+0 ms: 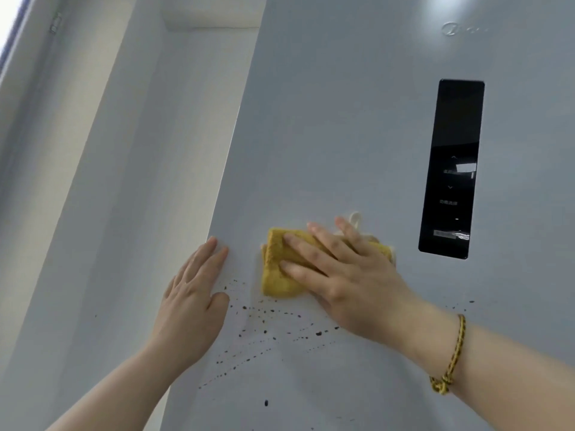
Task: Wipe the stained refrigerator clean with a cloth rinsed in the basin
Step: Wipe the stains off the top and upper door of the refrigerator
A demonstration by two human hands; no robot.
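Note:
The pale grey refrigerator door [342,135] fills most of the view. Dark brown speckled stains [264,331] are spattered across it below my hands, with a few more specks at the right. My right hand [348,281] lies flat, fingers spread, pressing a folded yellow cloth [277,269] against the door just above the stains. A pale loop of the cloth sticks out above my fingers. My left hand [196,293] rests flat and open on the door's left edge, holding nothing. The basin is not in view.
A black glossy control panel [451,169] sits on the door to the upper right of the cloth. A white wall [140,150] and recess run along the refrigerator's left side. A yellow-black cord bracelet [451,359] circles my right wrist.

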